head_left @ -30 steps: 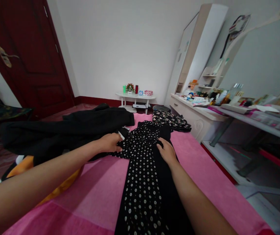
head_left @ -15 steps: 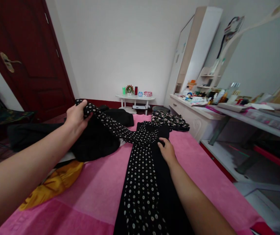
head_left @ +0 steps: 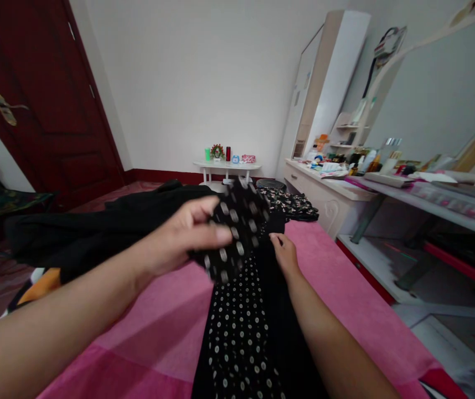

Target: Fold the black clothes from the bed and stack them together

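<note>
A long black dress point(head_left: 239, 332) with a white dotted pattern and plain black sides lies lengthwise on the pink bed cover point(head_left: 150, 332). My left hand point(head_left: 191, 233) is closed on the dotted sleeve point(head_left: 233, 233), holding it raised over the upper part of the dress. The sleeve is smeared by motion and hides part of the cloth behind it. At the dress's right edge, my right hand point(head_left: 285, 255) pinches the plain black cloth between thumb and fingers.
Black clothing point(head_left: 108, 221) is heaped on the left, with a yellow cloth point(head_left: 42, 285) partly under it. A folded floral garment point(head_left: 289, 204) lies beyond the dress. On the right stands a cluttered dressing table point(head_left: 324, 180); a small white table point(head_left: 227, 165) is by the wall.
My left hand has swung the sleeve from the far left across to the right, over the dress. My right hand stays at the dress's edge, its fingers now closer together.
</note>
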`<state>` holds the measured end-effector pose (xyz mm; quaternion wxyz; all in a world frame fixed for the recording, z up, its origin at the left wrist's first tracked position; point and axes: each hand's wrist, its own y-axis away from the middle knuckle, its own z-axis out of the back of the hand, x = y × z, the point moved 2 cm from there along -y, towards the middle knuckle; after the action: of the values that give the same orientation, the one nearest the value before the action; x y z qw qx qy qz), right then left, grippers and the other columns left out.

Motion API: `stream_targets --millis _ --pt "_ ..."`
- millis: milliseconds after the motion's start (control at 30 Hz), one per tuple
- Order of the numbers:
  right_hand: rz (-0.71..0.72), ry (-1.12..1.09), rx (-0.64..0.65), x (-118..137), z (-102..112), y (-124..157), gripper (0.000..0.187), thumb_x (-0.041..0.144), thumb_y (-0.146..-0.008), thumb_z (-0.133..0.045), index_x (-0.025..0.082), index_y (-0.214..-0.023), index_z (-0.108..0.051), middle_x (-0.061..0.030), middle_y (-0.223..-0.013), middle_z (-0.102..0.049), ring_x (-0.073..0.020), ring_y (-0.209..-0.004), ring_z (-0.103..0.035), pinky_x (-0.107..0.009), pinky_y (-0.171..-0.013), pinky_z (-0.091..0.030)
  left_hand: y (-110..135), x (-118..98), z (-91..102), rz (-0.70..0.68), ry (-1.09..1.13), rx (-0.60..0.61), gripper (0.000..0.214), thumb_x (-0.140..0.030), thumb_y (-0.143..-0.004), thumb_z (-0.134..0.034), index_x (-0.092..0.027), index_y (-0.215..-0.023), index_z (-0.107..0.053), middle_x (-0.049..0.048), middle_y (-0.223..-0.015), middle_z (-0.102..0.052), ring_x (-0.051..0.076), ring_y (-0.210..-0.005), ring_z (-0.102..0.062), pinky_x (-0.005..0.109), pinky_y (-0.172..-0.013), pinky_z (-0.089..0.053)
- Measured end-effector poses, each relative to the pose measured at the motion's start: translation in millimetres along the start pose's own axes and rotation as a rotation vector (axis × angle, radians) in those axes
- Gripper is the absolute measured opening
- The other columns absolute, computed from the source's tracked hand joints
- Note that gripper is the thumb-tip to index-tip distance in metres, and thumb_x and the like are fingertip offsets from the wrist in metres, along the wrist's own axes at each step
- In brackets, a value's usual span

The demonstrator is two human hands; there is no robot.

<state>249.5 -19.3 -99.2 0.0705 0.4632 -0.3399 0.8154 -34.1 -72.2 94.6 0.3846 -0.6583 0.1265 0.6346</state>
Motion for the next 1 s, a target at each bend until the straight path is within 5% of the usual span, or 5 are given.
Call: stream_targets --millis 133,300,600,867,1000 --pt "-0.054 -0.076 -0.001 -2 2 1 0.044 0.051 -0.088 -0.041 0.016 -0.093 -0.067 -0.0091 -0.093 -0.070 -0.0226 -0.084 -0.065 -0.036 -0.080 -0.048 47 51 -54.9 0.379 -0.047 0.817 0.031 -0.038 -0.064 -0.077 -0.016 -0.085 -0.067 -0.0024 -0.077 -0.063 0.014 -0.070 -0.059 0.022 -0.063 -0.049" --pt "-0.100 -0.189 0.034 -1 1 1 0.040 0.054 -0.084 -0.049 0.018 -0.093 -0.067 -0.0072 -0.091 -0.070 -0.0216 -0.083 -0.064 -0.035 -0.081 -0.047 44 80 -58.6 0.566 0.040 1.049 0.051 -0.049 -0.058 -0.080 -0.019 -0.098 -0.069 -0.0006 -0.082 -0.065 0.016 -0.073 -0.063 0.026 -0.067 -0.051" --pt "-0.127 -0.332 0.184 6 -4 4 0.050 0.038 -0.067 -0.070 0.018 -0.111 -0.057 0.0036 -0.070 -0.056 -0.0126 -0.060 -0.053 -0.026 -0.058 -0.044 -63 137 -69.7 0.190 -0.571 0.093 0.019 -0.019 -0.080 -0.056 -0.017 -0.095 -0.067 0.0034 -0.081 -0.069 0.016 -0.072 -0.062 0.027 -0.070 -0.048" --pt "-0.175 -0.374 0.089 7 4 3 0.036 0.031 -0.069 -0.058 0.018 -0.102 -0.061 0.0036 -0.068 -0.057 -0.0128 -0.060 -0.053 -0.027 -0.061 -0.044 -71 171 -93.7 0.292 -1.083 -0.127 0.042 -0.048 -0.071 -0.069 -0.017 -0.100 -0.065 0.0107 -0.091 -0.069 0.030 -0.086 -0.065 0.037 -0.075 -0.049" --pt "-0.235 -0.339 -0.031 -4 3 1 0.032 0.037 -0.073 -0.058 0.017 -0.097 -0.062 -0.0035 -0.081 -0.065 -0.0167 -0.071 -0.061 -0.030 -0.066 -0.050 -70 180 -97.8 0.273 -1.126 -0.140 0.014 -0.030 -0.079 -0.062 -0.018 -0.086 -0.067 0.0091 -0.093 -0.067 0.025 -0.084 -0.064 0.034 -0.074 -0.047"
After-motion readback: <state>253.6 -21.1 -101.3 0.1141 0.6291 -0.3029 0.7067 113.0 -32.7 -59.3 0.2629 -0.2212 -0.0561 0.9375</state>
